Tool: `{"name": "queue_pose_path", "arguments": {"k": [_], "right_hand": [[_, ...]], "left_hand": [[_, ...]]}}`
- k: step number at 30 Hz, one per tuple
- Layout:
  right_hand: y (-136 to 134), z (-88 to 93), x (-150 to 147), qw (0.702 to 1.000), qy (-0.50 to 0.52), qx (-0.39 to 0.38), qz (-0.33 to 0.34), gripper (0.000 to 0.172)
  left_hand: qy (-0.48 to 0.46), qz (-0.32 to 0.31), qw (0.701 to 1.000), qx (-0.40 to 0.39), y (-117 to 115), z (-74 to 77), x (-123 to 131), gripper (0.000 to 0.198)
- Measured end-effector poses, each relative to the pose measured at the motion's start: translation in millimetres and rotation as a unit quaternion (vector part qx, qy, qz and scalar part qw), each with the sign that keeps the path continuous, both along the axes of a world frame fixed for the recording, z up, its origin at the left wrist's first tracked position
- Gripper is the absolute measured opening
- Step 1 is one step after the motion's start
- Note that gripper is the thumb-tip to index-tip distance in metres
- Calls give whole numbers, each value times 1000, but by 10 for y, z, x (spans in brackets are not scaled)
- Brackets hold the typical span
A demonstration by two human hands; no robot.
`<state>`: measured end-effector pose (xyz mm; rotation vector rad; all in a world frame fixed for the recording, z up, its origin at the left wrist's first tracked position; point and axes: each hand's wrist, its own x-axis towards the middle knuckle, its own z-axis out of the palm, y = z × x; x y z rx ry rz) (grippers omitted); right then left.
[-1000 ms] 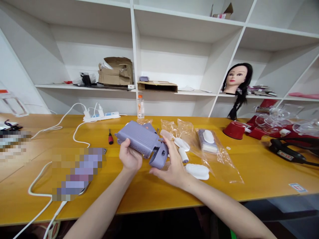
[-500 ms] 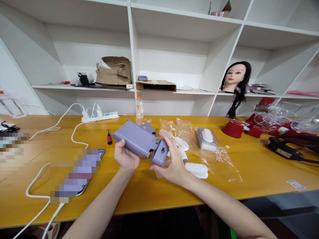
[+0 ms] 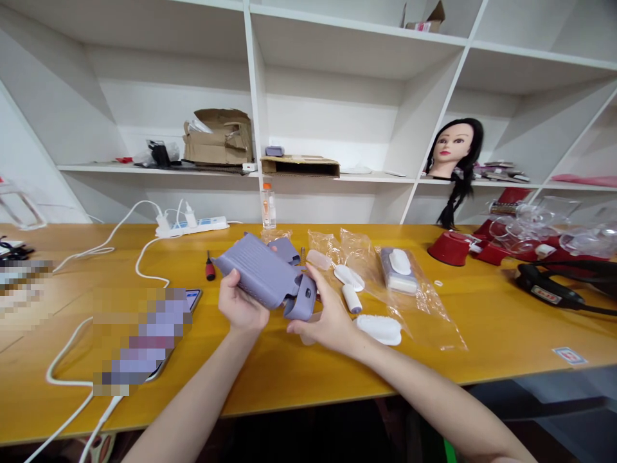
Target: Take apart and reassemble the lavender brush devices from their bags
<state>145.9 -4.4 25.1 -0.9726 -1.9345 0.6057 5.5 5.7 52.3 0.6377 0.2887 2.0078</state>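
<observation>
Both hands hold a purple ribbed plastic device (image 3: 260,273) above the yellow table (image 3: 506,334). My left hand (image 3: 238,305) grips the device's long ribbed body from below, fingers wrapped round it. My right hand (image 3: 325,315) is closed on its rounded end piece (image 3: 303,302), which has a small dark hole and sits tight against the body. Another purple part (image 3: 284,249) lies on the table just behind the device. White oval pieces (image 3: 380,328) and a small white roller (image 3: 351,298) lie to the right of my right hand.
A black-and-red screwdriver (image 3: 209,267), a power strip (image 3: 193,226) with white cables and a phone (image 3: 159,334) lie to the left. Clear bags (image 3: 409,289) hold a purple-white part. Red bowls (image 3: 450,247), clear lids, a black tool (image 3: 544,289) and a mannequin head (image 3: 456,151) stand to the right.
The end piece has swung in and closed against the purple body. The device has tipped so its ribbed side faces up, and both hands moved slightly left.
</observation>
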Motion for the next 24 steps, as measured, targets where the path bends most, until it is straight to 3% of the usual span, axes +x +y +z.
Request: {"name": "queue_pose_path", "arguments": {"k": [4, 9, 11, 14, 18, 24], "right_hand": [[26, 33, 43, 1000, 6, -17, 7, 103], [69, 128, 141, 997, 77, 8, 11, 75], [98, 151, 166, 989, 142, -38, 33, 61], [149, 155, 172, 950, 230, -190, 96, 39], [188, 145, 147, 867, 267, -401, 123, 53], [156, 171, 124, 806, 249, -508, 173, 70]], "left_hand": [[-32, 13, 999, -40, 63, 53, -135, 42], [-93, 52, 993, -53, 161, 94, -395, 40], [-93, 53, 993, -54, 189, 81, -468, 40], [-75, 53, 995, -45, 214, 53, -508, 42], [-47, 57, 997, -28, 195, 50, -439, 42], [-26, 32, 998, 44, 42, 57, -136, 41]]}}
